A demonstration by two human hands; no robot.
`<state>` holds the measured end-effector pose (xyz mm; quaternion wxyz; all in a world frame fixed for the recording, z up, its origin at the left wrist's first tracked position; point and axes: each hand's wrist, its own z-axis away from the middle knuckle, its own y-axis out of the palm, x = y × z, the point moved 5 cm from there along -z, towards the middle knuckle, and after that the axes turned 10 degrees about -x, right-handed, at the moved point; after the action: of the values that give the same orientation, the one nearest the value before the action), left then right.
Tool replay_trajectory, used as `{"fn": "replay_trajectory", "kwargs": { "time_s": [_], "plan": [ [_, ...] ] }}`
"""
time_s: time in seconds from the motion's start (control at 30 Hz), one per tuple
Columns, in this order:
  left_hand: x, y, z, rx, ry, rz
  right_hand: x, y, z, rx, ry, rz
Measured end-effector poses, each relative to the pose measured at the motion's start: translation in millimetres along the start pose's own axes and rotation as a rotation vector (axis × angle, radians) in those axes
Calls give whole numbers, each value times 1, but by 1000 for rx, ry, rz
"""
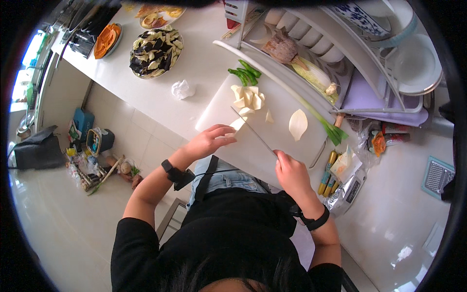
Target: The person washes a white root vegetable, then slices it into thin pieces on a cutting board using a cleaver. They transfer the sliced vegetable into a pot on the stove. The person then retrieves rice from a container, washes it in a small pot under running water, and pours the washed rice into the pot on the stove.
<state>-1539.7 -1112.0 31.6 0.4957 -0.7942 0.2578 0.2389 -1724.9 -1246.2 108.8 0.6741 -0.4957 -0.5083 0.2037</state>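
Note:
My right hand (292, 173) grips the handle of a kitchen knife (253, 132), whose thin blade points up and left over a white cutting board (281, 153). My left hand (215, 140) rests at the board's left edge, its fingertips against a pale vegetable slice (239, 124); whether it pinches the slice, I cannot tell. Beyond the blade tip lies a pile of cut pale pieces (249, 98), with green peppers (245, 73) behind it. A large pale slice (298, 125) lies alone on the right of the board. A long green onion (306, 104) stretches along its far right side.
Left of the board are crumpled white paper (182, 89), a plate of cut eggplant (156, 53) and a dish of orange slices (107, 41). A dish rack (372, 109) stands at the right. Packaged sausages (328, 173) and a grater (437, 177) lie nearer on that side.

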Motion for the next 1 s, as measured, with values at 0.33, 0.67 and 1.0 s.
{"fn": "replay_trajectory", "kwargs": {
  "time_s": [0.33, 0.67, 1.0],
  "plan": [
    [1, 4, 8, -98, 34, 41, 4, 16, -29, 265, -59, 141],
    [6, 4, 6, -140, 83, 48, 6, 28, -43, 9, -53, 29],
    [9, 9, 3, -84, 89, 74, 16, 19, -24, 241, 10, 180]
  ]
}}
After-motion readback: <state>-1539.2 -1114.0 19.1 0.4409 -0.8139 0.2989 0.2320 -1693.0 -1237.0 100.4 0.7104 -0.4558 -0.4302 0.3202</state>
